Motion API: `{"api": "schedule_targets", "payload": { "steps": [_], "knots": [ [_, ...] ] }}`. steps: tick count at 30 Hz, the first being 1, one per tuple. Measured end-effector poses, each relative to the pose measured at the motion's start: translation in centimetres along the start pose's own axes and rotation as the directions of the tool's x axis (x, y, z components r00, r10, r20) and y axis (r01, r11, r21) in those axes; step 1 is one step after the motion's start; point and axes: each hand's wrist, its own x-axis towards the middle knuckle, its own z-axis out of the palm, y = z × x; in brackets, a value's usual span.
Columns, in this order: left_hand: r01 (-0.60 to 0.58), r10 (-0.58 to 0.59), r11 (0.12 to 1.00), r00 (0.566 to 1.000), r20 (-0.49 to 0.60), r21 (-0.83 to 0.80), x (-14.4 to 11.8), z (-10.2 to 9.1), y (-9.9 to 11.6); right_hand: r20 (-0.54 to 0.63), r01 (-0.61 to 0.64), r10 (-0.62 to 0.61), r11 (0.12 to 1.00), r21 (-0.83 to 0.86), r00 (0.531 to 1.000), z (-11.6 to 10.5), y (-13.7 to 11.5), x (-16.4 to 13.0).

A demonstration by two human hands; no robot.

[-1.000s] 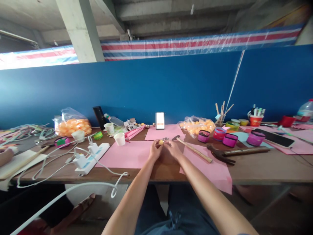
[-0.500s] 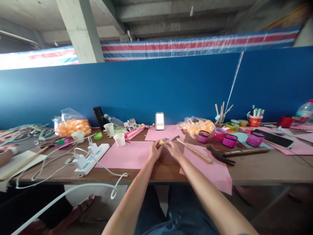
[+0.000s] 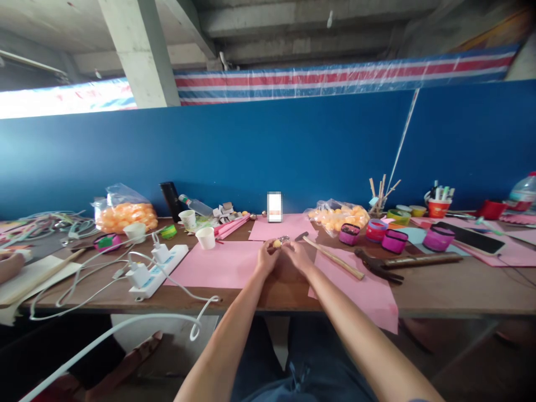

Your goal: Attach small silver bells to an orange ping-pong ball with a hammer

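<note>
Above the brown table, my left hand (image 3: 266,257) is closed, its fingers around a small yellowish ball (image 3: 277,244). My right hand (image 3: 296,258) is close beside it, fingers bent together towards the same spot. Between the fingertips of both hands shows a small shiny metallic piece (image 3: 285,239), too small to name; which hand grips it is hard to see. Just beyond the right hand lies a small hammer (image 3: 333,257) with a wooden handle, partly on pink paper (image 3: 355,287). Another pink sheet (image 3: 218,265) lies to the left of my hands.
To the left are a white power strip (image 3: 159,273) with cables, paper cups (image 3: 205,238) and a bag of orange balls (image 3: 128,216). Rightward are another bag of balls (image 3: 341,216), purple containers (image 3: 394,241) and a claw hammer (image 3: 422,260). A co-worker's hand (image 3: 10,266) shows far left.
The view has shifted very slightly. Both hands stay in the same place, with the ball and the metallic piece still at the fingertips.
</note>
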Motion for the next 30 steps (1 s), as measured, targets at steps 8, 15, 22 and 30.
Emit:
{"api": "schedule_targets", "payload": {
  "steps": [8,15,22,30],
  "knots": [
    [0.01,-0.01,1.0,1.0,0.011,-0.015,0.1,0.1,-0.4,0.012,0.009,-0.009,1.0,-0.002,1.0,0.0,0.1,0.0],
    [-0.014,0.014,0.999,1.0,0.011,-0.029,0.2,0.0,-0.7,0.005,0.015,-0.015,1.0,-0.008,1.0,0.0,-0.1,-0.1],
    [-0.007,0.007,1.0,1.0,0.012,-0.023,0.2,-0.1,-0.7,0.004,0.01,-0.01,1.0,-0.015,1.0,-0.1,-0.4,-0.2],
    [-0.018,0.018,0.999,1.0,0.008,-0.047,0.4,-0.1,-1.2,0.013,0.011,-0.011,1.0,-0.013,1.0,-0.1,-0.3,-0.3]
  ]
}}
